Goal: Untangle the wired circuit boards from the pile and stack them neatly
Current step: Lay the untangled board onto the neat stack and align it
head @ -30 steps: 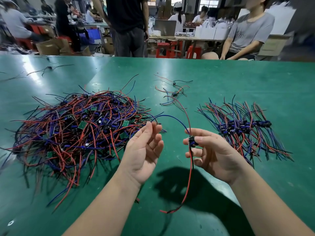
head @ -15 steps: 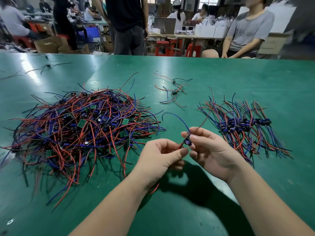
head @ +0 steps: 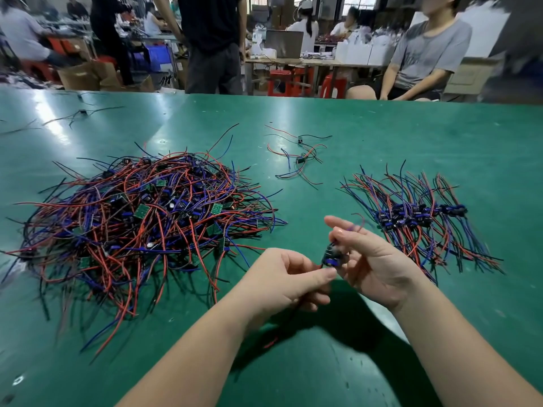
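Low over a green table point(head: 382, 136), a person's left hand point(head: 282, 277) and right hand point(head: 376, 268) meet around one small wired circuit board point(head: 330, 255). The left thumb and curled fingers pinch its wires. The right hand's fingers close on the board with the forefinger raised, though blur leaves the exact grip unclear. To the left lies the tangled pile point(head: 141, 218) of red, blue and black leads, and to the right the sorted stack point(head: 420, 218) lies in a row. Beyond them, two loose boards point(head: 299, 155) lie apart. A seated person in a grey T-shirt point(head: 426, 54) is past the far edge.
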### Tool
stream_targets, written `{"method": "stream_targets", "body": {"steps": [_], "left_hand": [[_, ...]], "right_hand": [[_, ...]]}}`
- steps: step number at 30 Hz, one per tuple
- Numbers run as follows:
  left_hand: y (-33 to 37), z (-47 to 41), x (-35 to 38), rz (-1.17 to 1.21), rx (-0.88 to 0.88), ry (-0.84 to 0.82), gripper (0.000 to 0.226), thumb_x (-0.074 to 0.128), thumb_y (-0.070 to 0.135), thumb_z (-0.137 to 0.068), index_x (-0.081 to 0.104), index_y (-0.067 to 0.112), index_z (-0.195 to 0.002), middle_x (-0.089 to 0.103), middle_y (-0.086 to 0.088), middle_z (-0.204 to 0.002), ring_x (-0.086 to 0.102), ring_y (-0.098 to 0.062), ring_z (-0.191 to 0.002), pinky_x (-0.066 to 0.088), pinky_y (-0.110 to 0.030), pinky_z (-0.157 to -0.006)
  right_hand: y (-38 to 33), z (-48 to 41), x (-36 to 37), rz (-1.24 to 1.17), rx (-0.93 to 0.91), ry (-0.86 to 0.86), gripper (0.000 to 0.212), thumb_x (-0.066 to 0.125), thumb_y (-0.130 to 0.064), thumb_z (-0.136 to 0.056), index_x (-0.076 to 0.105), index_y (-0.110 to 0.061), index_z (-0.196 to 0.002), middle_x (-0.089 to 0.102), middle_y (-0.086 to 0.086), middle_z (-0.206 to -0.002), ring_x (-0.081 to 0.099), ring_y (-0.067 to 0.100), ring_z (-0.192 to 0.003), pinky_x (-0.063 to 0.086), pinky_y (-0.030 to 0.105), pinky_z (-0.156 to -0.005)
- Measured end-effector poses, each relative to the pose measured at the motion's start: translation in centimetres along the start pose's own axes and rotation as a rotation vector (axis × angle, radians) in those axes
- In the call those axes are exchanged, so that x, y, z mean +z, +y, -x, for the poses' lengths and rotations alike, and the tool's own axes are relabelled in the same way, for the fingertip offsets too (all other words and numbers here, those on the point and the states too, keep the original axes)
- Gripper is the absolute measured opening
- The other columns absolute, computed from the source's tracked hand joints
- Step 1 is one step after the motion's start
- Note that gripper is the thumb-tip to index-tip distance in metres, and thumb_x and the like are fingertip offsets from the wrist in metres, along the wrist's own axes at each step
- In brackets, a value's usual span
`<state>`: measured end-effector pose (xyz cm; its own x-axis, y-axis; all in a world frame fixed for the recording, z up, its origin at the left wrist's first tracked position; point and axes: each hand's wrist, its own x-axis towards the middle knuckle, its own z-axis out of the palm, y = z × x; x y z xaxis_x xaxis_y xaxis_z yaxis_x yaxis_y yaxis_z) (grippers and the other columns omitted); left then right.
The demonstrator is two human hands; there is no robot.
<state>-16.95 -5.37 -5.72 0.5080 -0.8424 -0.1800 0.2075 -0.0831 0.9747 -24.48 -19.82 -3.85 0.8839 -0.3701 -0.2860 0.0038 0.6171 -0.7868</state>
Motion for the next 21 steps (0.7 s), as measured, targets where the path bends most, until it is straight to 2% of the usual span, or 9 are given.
{"method": "stream_targets", "body": {"steps": [3, 4, 6, 9, 12, 15, 17, 21], "left_hand": [[-0.1, -0.3, 0.1, -0.123, 0.078, 0.140, 0.042, 0.086, 0.035, -0.064, 0.070, 0.011, -0.096, 0.075, -0.011, -0.087, 0.067, -0.016, -0.072, 0.050, -0.023, -0.061], [-0.1, -0.4, 0.2, -0.086, 0.092, 0.154, 0.039, 0.085, 0.030, -0.068, 0.070, 0.010, -0.098, 0.075, -0.012, -0.087, 0.068, -0.015, -0.072, 0.051, -0.022, -0.061], [0.0, -0.4, 0.1, -0.042, 0.120, 0.170, 0.019, 0.077, 0.016, -0.078, 0.071, 0.004, -0.092, 0.075, -0.010, -0.080, 0.068, -0.013, -0.066, 0.053, -0.022, -0.059], [0.0, -0.3, 0.0, -0.018, 0.108, 0.186, 0.007, 0.072, 0.012, -0.082, 0.071, 0.005, -0.083, 0.072, -0.006, -0.070, 0.067, -0.014, -0.059, 0.052, -0.023, -0.053], [0.2, -0.4, 0.1, 0.022, 0.087, 0.174, 0.009, 0.067, 0.014, -0.085, 0.069, 0.009, -0.077, 0.069, -0.003, -0.066, 0.067, -0.014, -0.057, 0.054, -0.023, -0.052], [0.3, -0.3, 0.4, 0.040, 0.059, 0.165, 0.014, 0.067, 0.013, -0.086, 0.067, 0.009, -0.073, 0.069, -0.006, -0.065, 0.065, -0.015, -0.055, 0.052, -0.023, -0.051], [0.2, -0.2, 0.6, 0.049, 0.018, 0.144, 0.014, 0.068, 0.009, -0.085, 0.066, 0.007, -0.071, 0.068, -0.008, -0.063, 0.063, -0.016, -0.053, 0.051, -0.023, -0.050], [-0.1, 0.0, 1.1, -0.007, -0.075, 0.070, 0.015, 0.070, 0.006, -0.083, 0.062, 0.004, -0.071, 0.065, -0.009, -0.062, 0.061, -0.017, -0.050, 0.050, -0.023, -0.048]], "right_hand": [[0.6, 0.0, 0.2, 0.231, -0.047, 0.014, 0.020, 0.066, -0.003, -0.062, 0.067, -0.002, -0.081, 0.065, 0.003, -0.058, 0.059, 0.007, -0.047, 0.047, 0.014, -0.045], [0.8, 0.0, 0.2, 0.294, -0.052, 0.006, 0.018, 0.067, -0.003, -0.062, 0.066, -0.002, -0.080, 0.067, 0.005, -0.061, 0.062, 0.008, -0.051, 0.047, 0.015, -0.046], [0.9, 0.0, 0.1, 0.339, -0.054, -0.006, 0.018, 0.070, -0.006, -0.061, 0.067, -0.004, -0.078, 0.068, 0.006, -0.065, 0.063, 0.009, -0.055, 0.047, 0.016, -0.047], [0.5, 0.1, -0.3, 0.428, -0.076, 0.013, 0.018, 0.071, -0.014, -0.061, 0.068, -0.006, -0.077, 0.066, 0.005, -0.062, 0.059, 0.009, -0.052, 0.045, 0.016, -0.048], [0.3, -0.1, -0.4, 0.386, -0.119, 0.055, 0.016, 0.069, -0.015, -0.064, 0.066, -0.004, -0.075, 0.066, 0.006, -0.061, 0.059, 0.009, -0.050, 0.045, 0.016, -0.047], [-0.2, -0.9, -0.8, 0.282, -0.206, 0.158, 0.005, 0.066, -0.007, -0.075, 0.063, -0.003, -0.074, 0.065, 0.004, -0.057, 0.060, 0.008, -0.047, 0.045, 0.015, -0.044], [-1.0, -1.4, -1.5, 0.251, -0.274, 0.254, 0.010, 0.063, -0.002, -0.083, 0.063, -0.004, -0.074, 0.065, 0.001, -0.055, 0.060, 0.007, -0.046, 0.045, 0.014, -0.044], [-1.9, -2.0, -3.5, 0.272, -0.368, 0.394, 0.009, 0.067, 0.001, -0.081, 0.066, -0.005, -0.075, 0.068, 0.002, -0.056, 0.064, 0.009, -0.050, 0.049, 0.016, -0.047]]}}
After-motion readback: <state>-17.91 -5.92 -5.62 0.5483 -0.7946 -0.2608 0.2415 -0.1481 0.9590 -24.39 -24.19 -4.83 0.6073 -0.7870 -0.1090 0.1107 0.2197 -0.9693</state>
